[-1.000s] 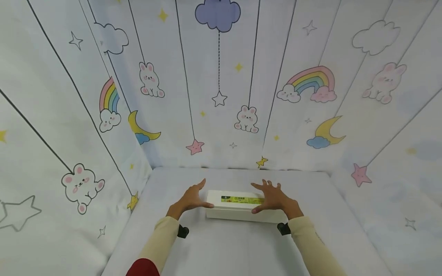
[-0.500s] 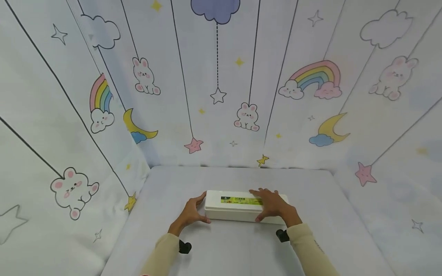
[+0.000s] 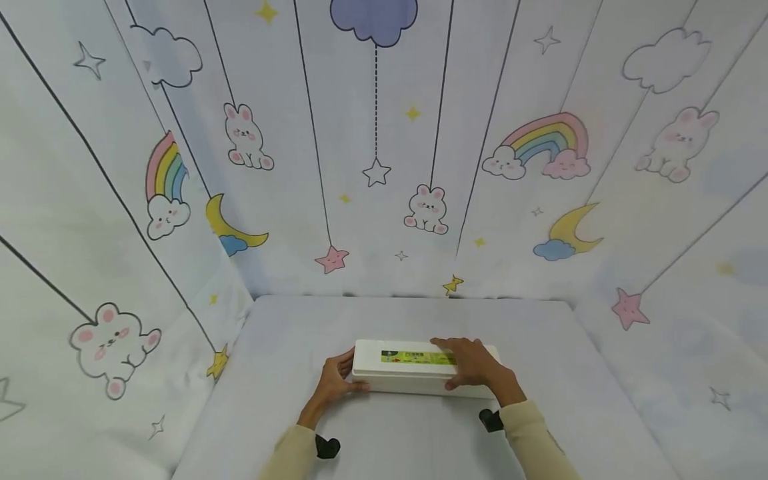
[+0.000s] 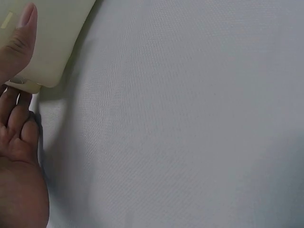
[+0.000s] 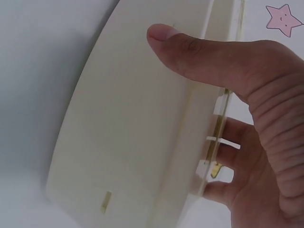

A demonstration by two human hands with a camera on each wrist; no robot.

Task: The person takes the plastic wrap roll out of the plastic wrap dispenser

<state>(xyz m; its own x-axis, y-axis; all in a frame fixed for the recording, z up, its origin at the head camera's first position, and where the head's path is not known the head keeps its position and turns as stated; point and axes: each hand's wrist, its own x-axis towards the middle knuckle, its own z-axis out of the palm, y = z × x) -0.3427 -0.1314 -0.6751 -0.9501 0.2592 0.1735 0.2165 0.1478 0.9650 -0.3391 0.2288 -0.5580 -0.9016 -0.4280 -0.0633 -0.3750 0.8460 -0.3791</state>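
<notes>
A long, lidded white plastic box [image 3: 408, 385] lies lengthwise across the table, with a yellow-green label [image 3: 411, 358] on its lid. My left hand [image 3: 335, 388] grips its left end, thumb on the front wall and fingers round the end. In the left wrist view that thumb [image 4: 21, 45] presses the box [image 4: 59, 35], while the other fingers curl at its end. My right hand [image 3: 480, 368] spans the lid towards the right end and covers part of the label. The right wrist view has its thumb [image 5: 190, 54] on the front wall [image 5: 128, 118] and its fingers over the lid side.
The white-covered table [image 3: 414, 440] ends at a back wall of printed cloth [image 3: 282, 200], with moons, rainbows and bears. Similar cloth closes in the left and right sides. A dark strap piece [image 3: 327, 447] shows by the left wrist, another [image 3: 491, 421] by the right.
Both hands have come down from spread poses over the box. The left has closed round the left end; the right has settled onto the lid and front wall.
</notes>
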